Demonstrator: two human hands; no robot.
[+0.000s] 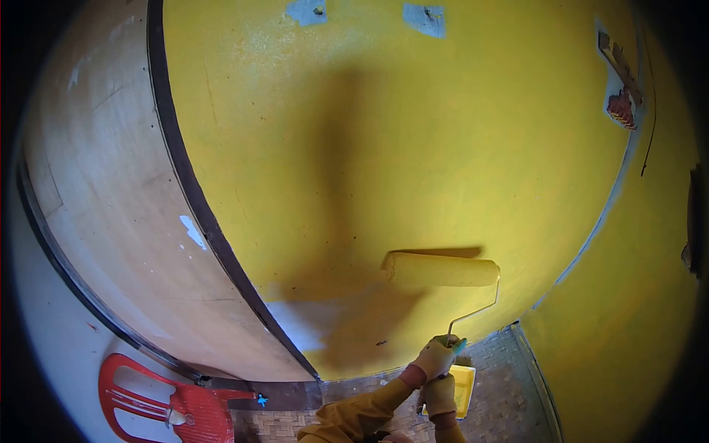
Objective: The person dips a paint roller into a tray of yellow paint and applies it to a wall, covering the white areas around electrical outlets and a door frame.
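A paint roller [443, 269] with a wide yellow sleeve lies level against the yellow wall [458, 148], its thin bent wire frame running down to the handle. My left hand [436, 357], in a pale glove, is wrapped round the top of the handle, where a bit of green shows. Just below it, my right hand [441, 395], also gloved, is closed round the lower part of the same handle. Behind my hands, on the floor, sits a yellow paint tray [464, 384], partly hidden. A pale unpainted patch [295, 325] shows low on the wall's left side.
A red plastic chair [203, 413] stands at the lower left beside the tan door panel [125, 170], which has a dark frame [193, 184]. The floor [502, 369] is woven matting. At the upper right, a broken wall patch [622, 107] exposes brick near the corner.
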